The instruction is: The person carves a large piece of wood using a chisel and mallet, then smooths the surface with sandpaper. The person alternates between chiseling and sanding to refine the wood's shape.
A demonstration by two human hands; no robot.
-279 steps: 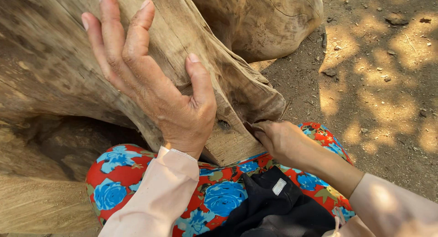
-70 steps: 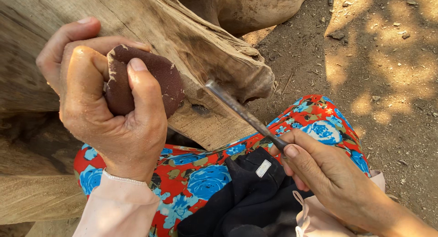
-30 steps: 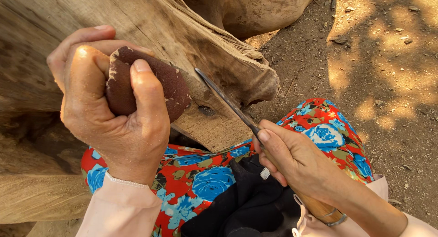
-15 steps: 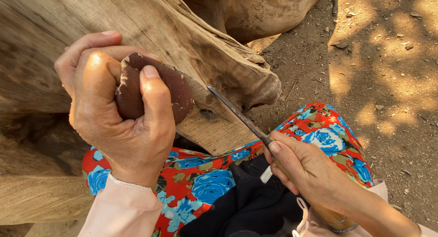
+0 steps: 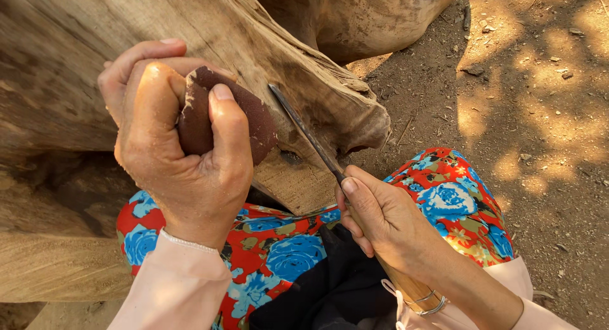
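The person's left hand (image 5: 184, 158) is clenched around a folded piece of dark brown sandpaper (image 5: 222, 117), thumb pressed over its front and fingers wrapped behind, with the wrist down at about six o'clock from the paper. The sandpaper sits up against the pale face of a large weathered wood stump (image 5: 266, 44), which fills the scene from nine o'clock round to twelve.

At about four o'clock from that hand, the right hand (image 5: 380, 219) grips a thin metal tool (image 5: 304, 130) with a wooden handle that runs back under the palm toward the wrist. The forefinger lies along the shaft. The blade slants up toward eleven o'clock, its tip lying against the wood just beside the sandpaper's right edge; whether tip and paper touch I cannot tell.

Below both hands a red and blue flowered cloth (image 5: 457, 203) covers the lap, with dark fabric (image 5: 330, 292) at six o'clock. Dappled bare dirt ground (image 5: 539, 114) spreads away at two to three o'clock.
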